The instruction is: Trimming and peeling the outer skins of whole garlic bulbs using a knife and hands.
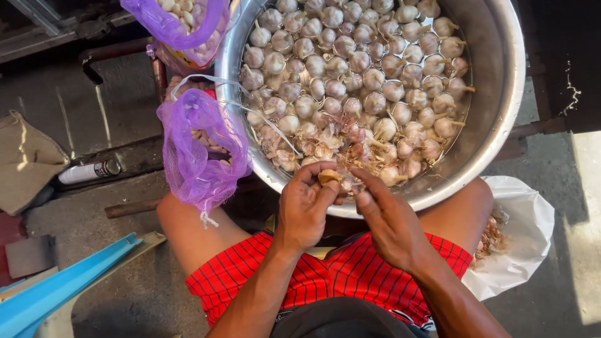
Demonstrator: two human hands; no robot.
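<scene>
While both hands, left (305,209) and right (388,219), pinch one garlic bulb (341,179) at lower centre over the basin (501,94), loosened cloves could slip into the water.

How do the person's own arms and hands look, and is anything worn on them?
Both forearms are bare: no sleeves, gloves, watch or rings show. The left hand and right hand have short nails. Below them, the person wears red shorts with thin dark stripes.
</scene>
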